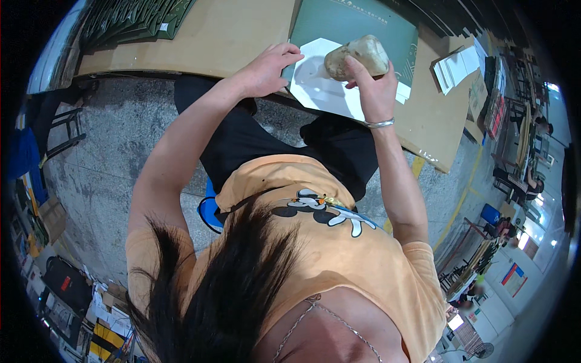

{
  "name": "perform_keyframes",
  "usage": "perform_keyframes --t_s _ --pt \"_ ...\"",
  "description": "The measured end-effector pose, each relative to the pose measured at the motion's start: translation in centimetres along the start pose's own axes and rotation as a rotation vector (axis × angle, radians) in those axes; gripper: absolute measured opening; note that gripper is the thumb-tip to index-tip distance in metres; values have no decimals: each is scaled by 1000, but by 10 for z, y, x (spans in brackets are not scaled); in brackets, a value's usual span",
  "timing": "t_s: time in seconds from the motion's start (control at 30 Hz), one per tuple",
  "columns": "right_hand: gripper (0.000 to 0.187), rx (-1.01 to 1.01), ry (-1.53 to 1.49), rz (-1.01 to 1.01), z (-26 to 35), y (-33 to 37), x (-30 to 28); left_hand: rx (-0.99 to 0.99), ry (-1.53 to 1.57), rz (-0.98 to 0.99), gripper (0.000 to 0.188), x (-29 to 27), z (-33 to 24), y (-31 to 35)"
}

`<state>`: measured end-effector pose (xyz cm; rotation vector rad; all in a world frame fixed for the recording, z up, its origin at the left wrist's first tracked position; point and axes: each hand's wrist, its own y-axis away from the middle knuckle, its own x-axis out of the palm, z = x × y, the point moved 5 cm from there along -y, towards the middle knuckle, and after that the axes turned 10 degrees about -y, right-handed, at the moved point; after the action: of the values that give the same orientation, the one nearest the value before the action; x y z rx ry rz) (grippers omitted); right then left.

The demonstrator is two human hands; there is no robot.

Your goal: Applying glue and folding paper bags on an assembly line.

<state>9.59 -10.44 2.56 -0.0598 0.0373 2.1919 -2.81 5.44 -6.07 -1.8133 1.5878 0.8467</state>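
Observation:
My right hand (376, 91), with a silver bangle at the wrist, grips a smooth, whitish, stone-like lump (367, 53) with brownish marks. It holds the lump over a white sheet with cut-off corners (315, 88). Beneath the sheet lies a large dark green printed panel (327, 24). At the sheet's left edge rests my left hand (266, 71), with its thumb and index finger apart and nothing visible between them.
The brown tabletop (242, 30) carries a stack of dark green folded pieces (136, 21) at the far left. White slips (458, 68) lie to the right. A blue stool (210, 209) is under me. Other people sit at tables far right.

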Motion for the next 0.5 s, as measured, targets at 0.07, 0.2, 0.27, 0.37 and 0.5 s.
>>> perform_keyframes --t_s 0.07,0.2,0.27,0.37,0.5 --pt "59 18 11 15 -4 3 5 8 9 18 61 1 2 -1" --pt "61 27 70 43 -12 5 14 43 -11 3 61 3 2 1" --pt "62 28 98 46 -15 5 15 50 -23 -10 62 3 -1 2" --pt "64 -32 172 76 -15 4 18 25 -21 -20 63 3 -1 2" --pt "65 3 214 99 -16 6 13 30 -39 -20 62 1 -2 2"
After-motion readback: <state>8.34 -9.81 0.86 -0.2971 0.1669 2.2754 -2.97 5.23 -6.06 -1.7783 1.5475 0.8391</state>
